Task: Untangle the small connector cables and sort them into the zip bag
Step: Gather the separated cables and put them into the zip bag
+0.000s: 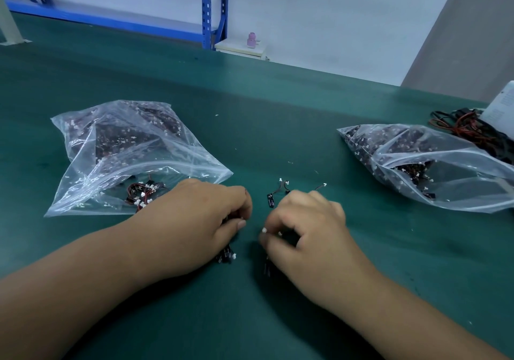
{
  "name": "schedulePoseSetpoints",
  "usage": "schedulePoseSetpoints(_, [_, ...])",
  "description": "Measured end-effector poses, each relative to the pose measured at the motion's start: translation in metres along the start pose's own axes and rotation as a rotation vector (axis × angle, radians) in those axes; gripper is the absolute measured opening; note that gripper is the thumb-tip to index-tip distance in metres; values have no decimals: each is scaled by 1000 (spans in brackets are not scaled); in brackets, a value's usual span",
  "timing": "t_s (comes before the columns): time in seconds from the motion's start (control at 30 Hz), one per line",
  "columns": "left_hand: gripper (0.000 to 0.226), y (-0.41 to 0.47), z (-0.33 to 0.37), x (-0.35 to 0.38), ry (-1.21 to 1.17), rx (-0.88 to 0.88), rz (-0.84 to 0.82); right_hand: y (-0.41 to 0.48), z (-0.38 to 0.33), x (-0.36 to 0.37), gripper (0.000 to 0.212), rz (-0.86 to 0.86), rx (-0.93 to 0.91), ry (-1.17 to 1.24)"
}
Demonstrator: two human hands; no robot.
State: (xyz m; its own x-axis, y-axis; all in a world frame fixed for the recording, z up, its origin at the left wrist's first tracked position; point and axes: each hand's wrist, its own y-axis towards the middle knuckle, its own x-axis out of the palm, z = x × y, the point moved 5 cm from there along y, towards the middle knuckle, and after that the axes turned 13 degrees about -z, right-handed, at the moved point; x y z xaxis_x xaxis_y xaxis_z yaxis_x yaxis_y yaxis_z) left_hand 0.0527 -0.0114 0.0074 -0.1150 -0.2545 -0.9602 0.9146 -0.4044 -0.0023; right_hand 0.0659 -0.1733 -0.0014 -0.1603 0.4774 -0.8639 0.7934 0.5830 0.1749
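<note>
Cables (274, 197) lie on the table (278, 126) between both hands: the left hand (205, 217) closes its grip on a small bunch, the right hand (300, 226) pinches one cable. Untangling looks underway; next, I judge, freed cables go into the left zip bag (125, 151).

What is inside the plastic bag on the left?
The left zip bag holds many small dark cables with white connectors. Those deeper in the pile are covered by others and by glare, so they cannot be counted.

A green table (278, 126) carries two clear zip bags, one toward its left edge (130, 159), one toward its right (434, 165), loose cables (281, 192) between them, and a red-black wire bundle (467, 128) at the right edge.
</note>
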Motion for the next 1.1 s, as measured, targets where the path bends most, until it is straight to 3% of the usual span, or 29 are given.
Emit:
schedulePoseSetpoints(0.1, [9,0,4,0,1,20,0,6,16,-15,12,175,88,161])
schedulePoseSetpoints(0.3, [5,-3,10,0,-27,66,5,14,32,-21,19,186,231,132])
schedulePoseSetpoints(0.47, [7,-5,12,-1,-63,99,27,7,31,-24,22,240,167,185])
schedulePoseSetpoints(0.57, [12,-5,14,-1,-78,117,32,3,15,-21,3,186,9,107])
schedulePoseSetpoints(0.67, [11,-4,16,-1,-101,140,49,-1,-2,-13,21,85,-78,30])
schedulePoseSetpoints(0.87, [11,-4,15,1,-293,141,91,-5,-8,-4,31,40,-8,-100])
schedulePoseSetpoints(1.1, [6,-4,14,0,-406,168,143,-5,-7,0,24,0,2,-93])
